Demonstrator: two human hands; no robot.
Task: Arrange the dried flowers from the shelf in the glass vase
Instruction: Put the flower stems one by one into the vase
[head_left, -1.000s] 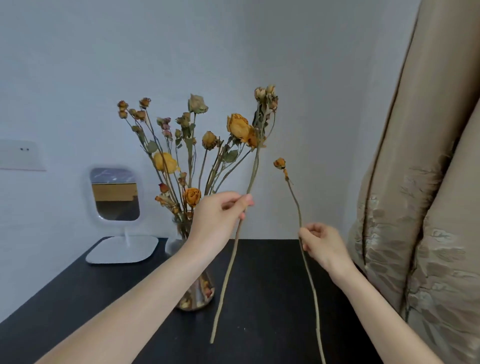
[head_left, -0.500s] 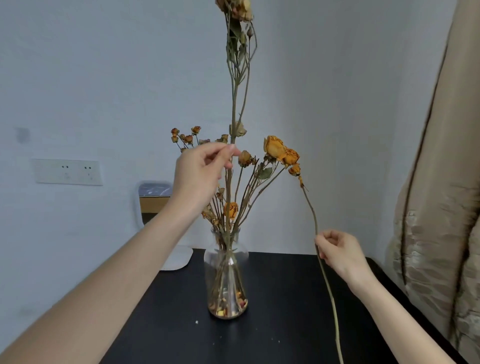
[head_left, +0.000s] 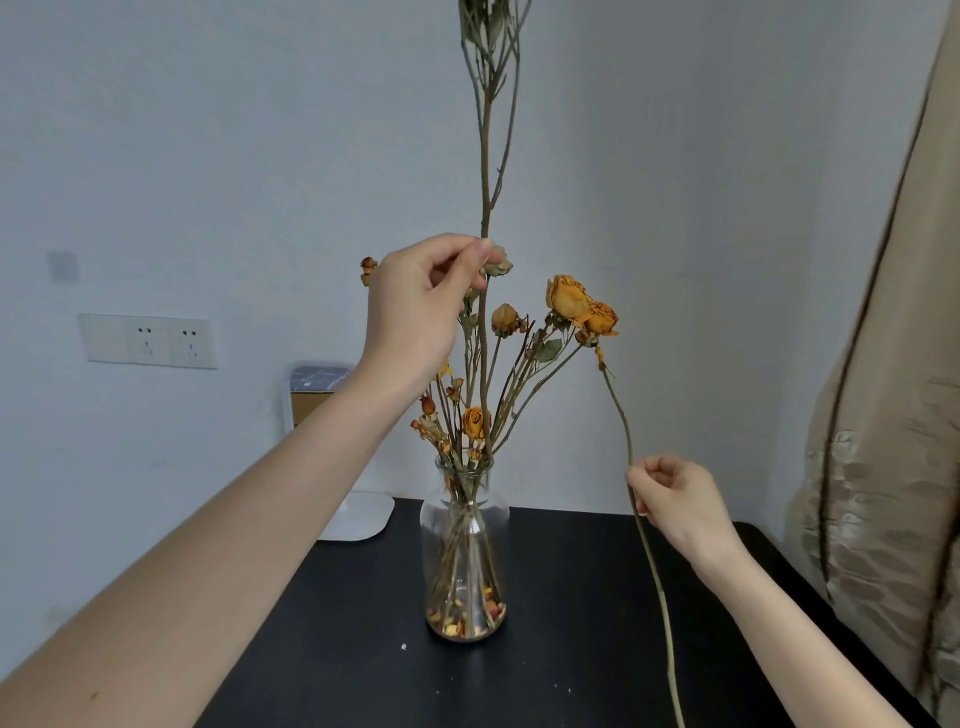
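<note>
Left hand (head_left: 415, 306) pinches a tall stem (head_left: 485, 171) between thumb & fingers (head_left: 480, 252), held near-vertical right over the vase (head_left: 464, 551). Its lower end runs down through the other flowers to the vase mouth; looks just entering the neck, but can't tell how deep w/ the stems already there in front. Top of the stem leaves the frame, so its blooms aren't in view. Key relation: stem's long axis lines up w/ the vase opening, straight below the left hand, so the next move is prob. a plain downward slide, and left hand is the nearer one.

Right hand (head_left: 675, 499) closed on a 2nd stem (head_left: 649, 551), thin & curved, off to the vase's right, clear of the glass. Its small dry bud sits up near the big orange roses (head_left: 579, 306); touching or not, can't tell. Its tail hangs past the desk (head_left: 571, 649) edge, out of frame.

Vase: clear glass, narrow neck, stands mid-desk, holds approx. a dozen dried stems, orange/yellow heads, loose petals at the bottom. Stems look brittle, neck already crowded; forcing could snap heads.
</note>
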